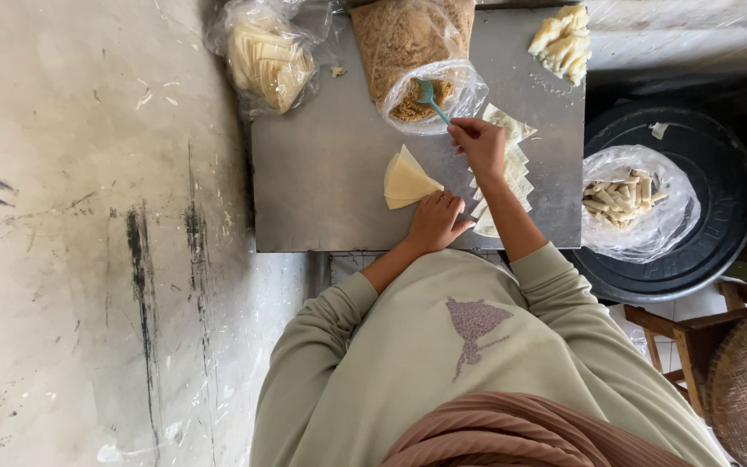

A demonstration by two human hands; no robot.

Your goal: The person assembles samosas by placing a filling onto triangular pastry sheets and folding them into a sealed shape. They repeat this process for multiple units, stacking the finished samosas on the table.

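One spoon [430, 99], two hands [457, 182], three bags [640, 203]

The left half of the counter [322, 190] is lying bare — a wide stretch of steel is running from the near edge up toward the far left corner, where a bag of wrappers [265, 56] is overhanging the edge. At the far middle, a crumb bag [412, 52] is blocking the way, its open mouth facing near, with a teal spoon [430, 99] sticking out of it. A folded wrapper [406, 180] is sitting mid-counter, and a stack of wrappers [512, 173] is crowding the right strip. Rolled pieces [564, 41] are filling the far right corner — between them and the stack, a small gap is staying open.
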